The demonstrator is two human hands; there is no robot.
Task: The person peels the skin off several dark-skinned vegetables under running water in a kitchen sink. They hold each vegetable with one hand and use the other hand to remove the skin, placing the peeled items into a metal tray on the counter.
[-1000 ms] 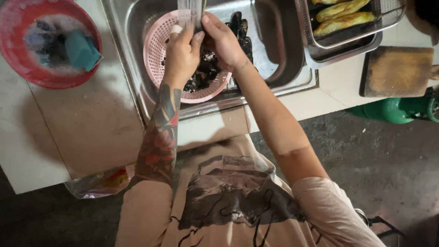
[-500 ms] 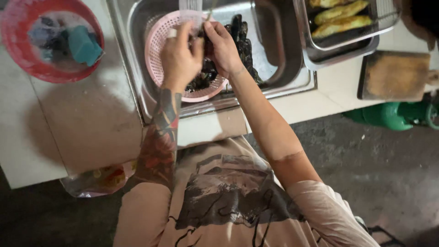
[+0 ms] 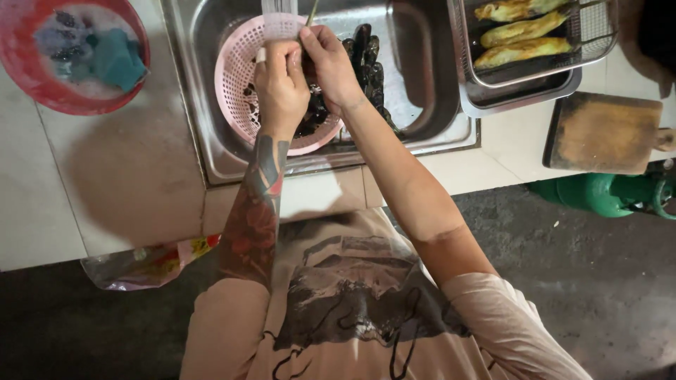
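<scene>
- Two hands over the sink: left hand (image 3: 280,84), right hand (image 3: 331,67), pressed together.
- One pink colander (image 3: 243,95), dark shellfish inside, too heaped to count.
- One steel sink (image 3: 211,151).
- One red basin (image 3: 42,98) with one teal sponge (image 3: 113,60).
- One wire basket (image 3: 595,32) holding three golden fried pieces (image 3: 521,51).
- One wooden board (image 3: 602,134).
- One green gas cylinder (image 3: 598,193).

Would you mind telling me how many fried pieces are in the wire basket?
3 fried pieces in the wire basket: one at the top, one in the middle, one lowest. More may lie beyond the frame's top edge.
</scene>
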